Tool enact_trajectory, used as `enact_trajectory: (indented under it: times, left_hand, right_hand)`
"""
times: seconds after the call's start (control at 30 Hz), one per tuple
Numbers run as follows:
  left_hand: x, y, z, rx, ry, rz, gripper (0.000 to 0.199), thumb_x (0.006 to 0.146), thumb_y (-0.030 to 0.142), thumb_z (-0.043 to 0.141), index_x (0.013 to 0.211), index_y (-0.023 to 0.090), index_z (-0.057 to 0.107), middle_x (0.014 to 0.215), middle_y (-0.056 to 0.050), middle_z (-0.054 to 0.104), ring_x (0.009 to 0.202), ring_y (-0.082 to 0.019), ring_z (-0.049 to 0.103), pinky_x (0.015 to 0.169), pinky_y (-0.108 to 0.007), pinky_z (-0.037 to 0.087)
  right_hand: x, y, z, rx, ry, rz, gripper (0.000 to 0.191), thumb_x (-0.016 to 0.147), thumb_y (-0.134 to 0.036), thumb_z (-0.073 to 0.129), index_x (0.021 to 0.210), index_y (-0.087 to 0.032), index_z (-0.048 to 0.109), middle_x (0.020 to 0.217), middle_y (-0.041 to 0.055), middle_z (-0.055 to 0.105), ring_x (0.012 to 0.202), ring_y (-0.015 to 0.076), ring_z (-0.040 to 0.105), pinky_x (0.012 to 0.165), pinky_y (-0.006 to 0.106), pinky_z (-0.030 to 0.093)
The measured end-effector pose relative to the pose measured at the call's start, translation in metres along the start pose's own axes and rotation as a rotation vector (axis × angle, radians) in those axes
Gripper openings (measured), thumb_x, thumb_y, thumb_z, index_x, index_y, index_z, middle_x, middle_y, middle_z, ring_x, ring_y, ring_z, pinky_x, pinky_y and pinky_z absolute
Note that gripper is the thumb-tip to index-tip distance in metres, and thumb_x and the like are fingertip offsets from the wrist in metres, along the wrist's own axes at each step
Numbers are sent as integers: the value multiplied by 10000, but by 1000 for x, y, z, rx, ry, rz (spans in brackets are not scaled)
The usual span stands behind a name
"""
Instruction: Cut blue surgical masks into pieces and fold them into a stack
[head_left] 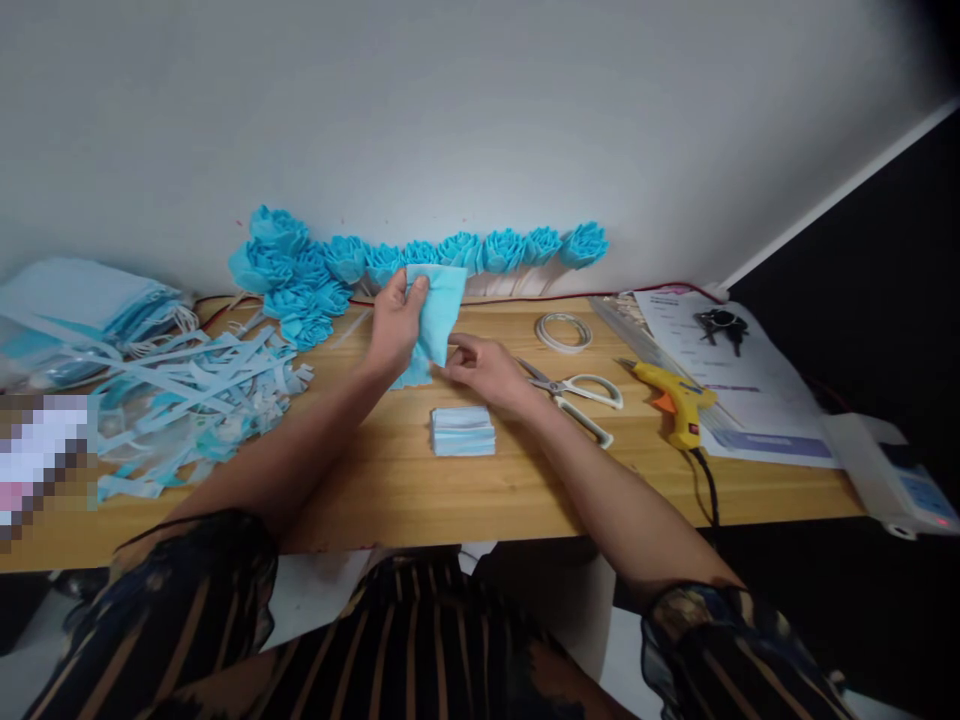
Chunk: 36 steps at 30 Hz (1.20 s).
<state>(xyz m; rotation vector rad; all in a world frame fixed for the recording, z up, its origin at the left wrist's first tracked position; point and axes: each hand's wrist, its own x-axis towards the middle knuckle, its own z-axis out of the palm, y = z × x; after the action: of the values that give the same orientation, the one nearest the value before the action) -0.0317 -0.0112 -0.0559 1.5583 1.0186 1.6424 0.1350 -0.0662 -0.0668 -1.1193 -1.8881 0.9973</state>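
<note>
A light blue piece of thin, cloth-like sheet (442,300) is held up over the table. My left hand (397,320) grips its upper left side, thumb in front. At its lower right corner, my right hand (486,372) has thumb and index finger closed on the edge. Behind and below it, more blue pieces (412,375) lie on the wood, partly hidden. A small stack of pale blue folded pieces (463,432) sits just below my hands. Scissors with white handles (574,392) lie open to the right of my right hand.
Blue fabric flowers (502,250) line the wall, with a heap (289,270) at left. Cut strips (202,400) and bagged masks (82,310) cover the left side. A tape roll (564,332), yellow glue gun (679,400), papers (757,400) and keys (721,325) lie right.
</note>
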Motion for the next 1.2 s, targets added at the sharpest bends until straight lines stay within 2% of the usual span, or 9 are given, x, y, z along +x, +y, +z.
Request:
enact_trajectory:
  times: [0.1, 0.23, 0.33, 0.43, 0.57, 0.67, 0.83, 0.93, 1.2]
  left_hand:
    - [-3, 5, 0, 67, -47, 40, 326, 898, 474, 638, 767, 189, 546, 730, 2, 540, 704, -153, 506, 680, -286, 416]
    - [-11, 13, 5, 215, -241, 58, 258, 910, 405, 593, 770, 188, 578, 733, -1, 576, 740, -168, 541, 712, -290, 433]
    - [-17, 17, 9, 310, -333, 79, 193, 908, 345, 578, 813, 181, 618, 764, -11, 628, 770, -176, 575, 733, -288, 442]
    - [-22, 19, 13, 344, -380, 86, 168, 911, 308, 562, 877, 174, 659, 802, -23, 678, 781, -181, 604, 738, -288, 451]
    - [-25, 20, 15, 345, -393, 92, 176, 904, 307, 573, 910, 171, 685, 867, -35, 716, 819, -186, 629, 764, -291, 467]
    - [-23, 22, 12, 327, -418, 46, 207, 890, 355, 593, 880, 171, 686, 827, -19, 703, 780, -173, 621, 729, -277, 466]
    - [-17, 19, 6, 256, -384, -161, 223, 860, 391, 616, 850, 174, 667, 602, 25, 593, 529, -119, 522, 550, -246, 410]
    - [-16, 16, 5, 166, -380, -273, 233, 827, 409, 653, 834, 176, 649, 525, 35, 555, 465, -104, 474, 492, -234, 375]
    - [-17, 14, 8, 115, -382, -252, 297, 704, 446, 763, 724, 171, 654, 585, 23, 581, 536, -97, 465, 526, -241, 343]
  right_hand:
    - [6, 7, -19, 4, 110, -19, 430, 847, -239, 614, 1268, -183, 681, 832, 6, 743, 764, 169, 664, 786, 317, 520]
    - [10, 7, -37, 103, 344, -99, 401, 936, -461, 544, 1205, -210, 705, 1057, 45, 759, 961, 202, 690, 897, 363, 535]
    - [6, -5, -38, 101, 363, -143, 438, 912, -557, 584, 1140, -216, 735, 1096, 53, 760, 1004, 216, 687, 895, 358, 534]
    - [2, -16, -31, 57, 356, -151, 395, 882, -547, 632, 1046, -209, 753, 969, 34, 766, 873, 195, 678, 789, 330, 531]
    - [2, -18, -27, 46, 427, -145, 227, 842, -415, 689, 866, -191, 715, 800, 0, 717, 723, 149, 617, 677, 286, 478]
    - [4, -16, -32, 65, 516, -164, 165, 856, -353, 661, 807, -196, 644, 737, -21, 654, 679, 129, 573, 655, 272, 453]
    - [5, -11, -51, 11, 688, -229, 195, 920, -382, 588, 825, -216, 553, 740, -31, 572, 693, 123, 533, 663, 267, 428]
    - [6, -7, -58, -42, 746, -237, 238, 955, -430, 549, 839, -225, 518, 736, -33, 545, 693, 128, 526, 665, 272, 416]
    - [6, -2, -60, -115, 823, -198, 243, 965, -459, 523, 874, -233, 526, 788, -18, 615, 748, 152, 572, 722, 291, 432]
